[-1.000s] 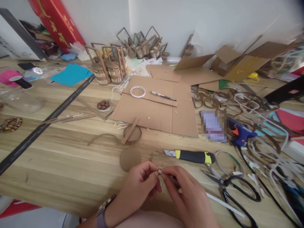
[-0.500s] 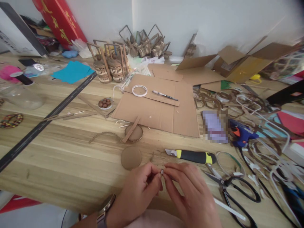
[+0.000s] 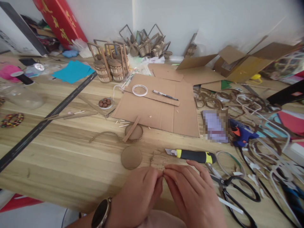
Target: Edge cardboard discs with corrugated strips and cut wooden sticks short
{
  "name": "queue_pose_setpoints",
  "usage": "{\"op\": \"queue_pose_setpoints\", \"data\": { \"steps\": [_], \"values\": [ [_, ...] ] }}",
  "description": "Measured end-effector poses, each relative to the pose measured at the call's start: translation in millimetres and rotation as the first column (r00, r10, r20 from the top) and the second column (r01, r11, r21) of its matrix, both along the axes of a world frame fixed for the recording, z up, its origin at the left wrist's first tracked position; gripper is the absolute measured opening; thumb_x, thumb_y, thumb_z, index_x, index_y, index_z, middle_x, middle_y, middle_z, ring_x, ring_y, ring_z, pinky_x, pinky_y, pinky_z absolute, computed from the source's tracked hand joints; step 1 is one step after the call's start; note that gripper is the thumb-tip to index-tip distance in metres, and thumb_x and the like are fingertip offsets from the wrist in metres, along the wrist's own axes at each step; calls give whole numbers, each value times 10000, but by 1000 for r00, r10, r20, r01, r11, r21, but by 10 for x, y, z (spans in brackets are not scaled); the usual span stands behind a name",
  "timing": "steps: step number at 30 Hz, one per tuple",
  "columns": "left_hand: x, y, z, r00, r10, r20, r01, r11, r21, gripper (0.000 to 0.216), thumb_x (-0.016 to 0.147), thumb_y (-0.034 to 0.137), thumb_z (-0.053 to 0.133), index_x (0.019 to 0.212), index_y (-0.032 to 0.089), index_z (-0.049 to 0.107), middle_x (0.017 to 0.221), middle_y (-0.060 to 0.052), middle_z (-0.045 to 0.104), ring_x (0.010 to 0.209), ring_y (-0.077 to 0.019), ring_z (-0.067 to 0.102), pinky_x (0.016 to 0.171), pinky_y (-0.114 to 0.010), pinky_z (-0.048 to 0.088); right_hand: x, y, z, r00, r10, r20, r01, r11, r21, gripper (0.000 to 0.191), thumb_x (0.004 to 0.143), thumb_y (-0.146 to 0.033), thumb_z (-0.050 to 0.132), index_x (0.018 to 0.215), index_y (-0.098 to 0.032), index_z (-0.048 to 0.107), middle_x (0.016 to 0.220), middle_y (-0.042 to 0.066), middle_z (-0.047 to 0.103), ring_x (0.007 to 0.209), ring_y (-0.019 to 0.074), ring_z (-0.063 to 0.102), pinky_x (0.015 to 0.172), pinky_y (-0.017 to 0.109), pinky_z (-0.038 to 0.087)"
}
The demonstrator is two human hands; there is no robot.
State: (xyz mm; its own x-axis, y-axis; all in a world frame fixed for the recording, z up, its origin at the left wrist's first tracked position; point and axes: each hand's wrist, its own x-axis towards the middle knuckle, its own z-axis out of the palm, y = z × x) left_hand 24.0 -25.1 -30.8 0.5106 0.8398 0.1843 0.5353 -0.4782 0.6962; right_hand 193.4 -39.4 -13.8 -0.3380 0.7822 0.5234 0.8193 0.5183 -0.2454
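My left hand (image 3: 140, 193) and my right hand (image 3: 192, 193) meet fingertip to fingertip low in the head view, near the wooden table's front edge. Both are pinched shut on a tiny piece between them, now hidden by the fingers. A watch sits on my left wrist. Just beyond the fingers lie a brown cardboard disc (image 3: 131, 157) and a yellow-and-black utility knife (image 3: 191, 155). A white strip (image 3: 229, 205) trails from under my right hand toward the right.
Black scissors (image 3: 239, 190) lie right of my hands. A flat cardboard sheet (image 3: 161, 110) carries a tape ring and a pen. Small cardboard baskets (image 3: 110, 65) stand at the back. A blue glue gun (image 3: 241, 133), cardboard rings and cords crowd the right; a long black ruler (image 3: 47, 118) crosses the left.
My hands have turned knuckles-up and closed together, hiding the small white piece seen earlier between the fingertips. The view has shifted slightly.
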Motion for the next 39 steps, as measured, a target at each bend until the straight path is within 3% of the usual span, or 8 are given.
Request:
{"op": "queue_pose_setpoints", "data": {
  "steps": [9, 17, 23, 29, 39],
  "values": [
    [-14, -13, -5, 990, -79, -120, 83, 996, 27, 267, 975, 117, 336, 894, 180, 583, 804, -52, 703, 691, -207, 643, 620, -302, 440, -17, -9, -149, 997, 21, -70, -21, 1000, -3, 272, 1020, -150, 386, 871, -206, 606, 792, 35, 707, 714, 173, 653, 703, 329, 458],
    [1, -29, 6, 999, -10, -51, 13, 999, 49, 258, 989, 155, 357, 847, 187, 570, 728, -37, 677, 630, -184, 626, 577, -277, 419, -33, -10, -160, 990, 2, -138, -3, 1000, -9, 254, 1007, -142, 405, 866, -198, 609, 783, 39, 693, 705, 176, 649, 683, 323, 480],
    [12, -12, 33, 1000, 11, -8, -11, 1000, 3, 234, 990, 159, 361, 900, 198, 573, 754, -28, 691, 656, -180, 645, 592, -265, 430, 24, -27, -73, 991, 59, -117, -76, 987, -140, 221, 1030, -187, 407, 990, -213, 623, 905, 54, 727, 835, 184, 696, 759, 313, 532],
    [18, -23, 13, 996, -7, -86, 14, 996, 86, 275, 1008, 162, 323, 852, 196, 548, 723, -31, 664, 620, -184, 614, 573, -281, 409, -13, -21, -142, 986, 23, -167, -32, 998, -54, 252, 1035, -209, 397, 916, -214, 619, 833, 43, 720, 758, 180, 691, 696, 321, 531],
    [20, -22, 46, 998, 16, -58, -10, 996, 88, 253, 997, 150, 345, 842, 194, 541, 713, -20, 656, 615, -173, 618, 564, -273, 408, -15, -35, -146, 971, 6, -238, -33, 994, -108, 175, 996, -171, 451, 966, -210, 619, 880, 47, 714, 819, 182, 691, 739, 306, 557]
  ]
}}
